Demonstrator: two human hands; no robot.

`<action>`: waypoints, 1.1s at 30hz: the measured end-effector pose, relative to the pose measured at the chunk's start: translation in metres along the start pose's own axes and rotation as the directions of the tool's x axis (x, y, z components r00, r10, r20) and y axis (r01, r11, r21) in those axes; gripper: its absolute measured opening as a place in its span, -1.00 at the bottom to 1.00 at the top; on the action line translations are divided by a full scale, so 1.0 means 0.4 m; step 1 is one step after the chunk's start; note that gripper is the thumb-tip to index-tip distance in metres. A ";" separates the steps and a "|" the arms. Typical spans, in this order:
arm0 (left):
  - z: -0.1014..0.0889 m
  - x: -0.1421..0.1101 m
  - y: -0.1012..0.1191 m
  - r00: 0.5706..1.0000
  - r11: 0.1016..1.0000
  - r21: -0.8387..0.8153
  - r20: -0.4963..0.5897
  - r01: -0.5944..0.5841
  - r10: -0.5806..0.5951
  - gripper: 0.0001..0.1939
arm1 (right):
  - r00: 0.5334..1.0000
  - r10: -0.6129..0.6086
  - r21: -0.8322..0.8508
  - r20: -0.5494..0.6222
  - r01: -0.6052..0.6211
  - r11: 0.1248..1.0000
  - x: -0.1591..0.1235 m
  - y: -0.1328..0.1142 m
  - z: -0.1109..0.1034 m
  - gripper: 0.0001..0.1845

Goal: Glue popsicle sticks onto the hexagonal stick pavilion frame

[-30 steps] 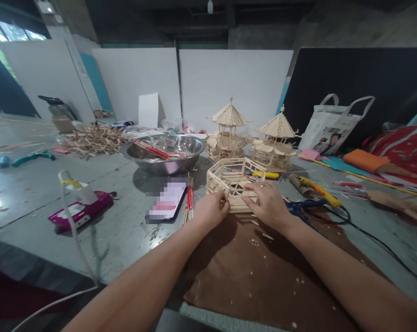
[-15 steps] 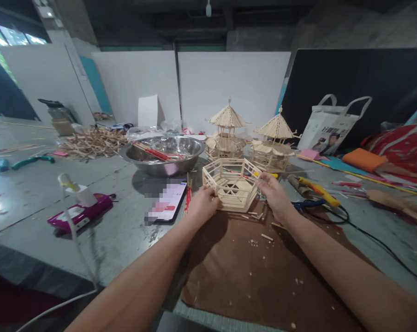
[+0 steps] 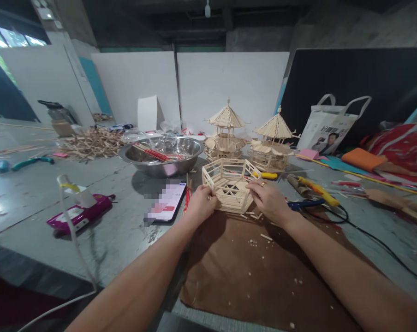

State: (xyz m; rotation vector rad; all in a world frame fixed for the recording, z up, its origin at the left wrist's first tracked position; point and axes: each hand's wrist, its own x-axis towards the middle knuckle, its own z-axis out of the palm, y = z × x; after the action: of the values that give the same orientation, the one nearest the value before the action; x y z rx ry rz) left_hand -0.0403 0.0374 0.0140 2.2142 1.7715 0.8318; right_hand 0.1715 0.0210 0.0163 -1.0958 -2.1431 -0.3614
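Observation:
A six-sided frame of thin wooden sticks (image 3: 231, 203), with railings round a floor, stands at the far edge of a brown mat (image 3: 236, 272). My left hand (image 3: 202, 203) is closed on its near left corner, fingers curled round the sticks. At the right side, my right hand (image 3: 269, 200) pinches the frame's near right railing between thumb and fingers; the exact fingertip contact is partly hidden. A ring shows on one right finger. Short stick offcuts (image 3: 266, 237) and small crumbs lie on the mat below.
Behind stand two stick pavilion models (image 3: 227, 122) (image 3: 276, 138). A steel basin (image 3: 163, 159) holds red sticks in plastic. To the left are a phone (image 3: 169, 203) and a purple power strip (image 3: 82, 214). A yellow-handled tool (image 3: 321, 191) with a black cord lies right.
My right hand has shifted left and inward along the frame's right side, with its fingers now lower over the near railing. My left hand stays at the left corner.

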 end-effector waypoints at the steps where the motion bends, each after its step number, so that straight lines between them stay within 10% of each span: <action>1: 0.000 0.001 -0.001 1.000 1.000 -0.008 -0.002 -0.006 0.006 -0.87 | 1.000 -0.021 -0.008 -0.006 0.021 1.000 0.002 -0.003 -0.004 -0.77; 28: -0.039 0.027 -0.030 0.991 0.986 -0.155 0.123 0.063 -0.045 -0.79 | 0.994 -0.110 -0.197 -0.026 0.103 0.975 0.009 -0.104 -0.032 -0.84; 33: -0.064 0.029 -0.045 0.972 0.903 -0.420 0.233 0.095 0.006 -0.63 | 0.995 -0.100 -0.187 -0.014 0.096 0.978 0.007 -0.102 -0.034 -0.82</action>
State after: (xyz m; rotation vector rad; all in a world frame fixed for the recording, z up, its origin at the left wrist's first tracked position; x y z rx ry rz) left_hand -0.0676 0.0481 0.0302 1.8855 1.3684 0.8226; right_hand 0.1440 -0.0090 0.0307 -1.0842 -2.1813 -0.6283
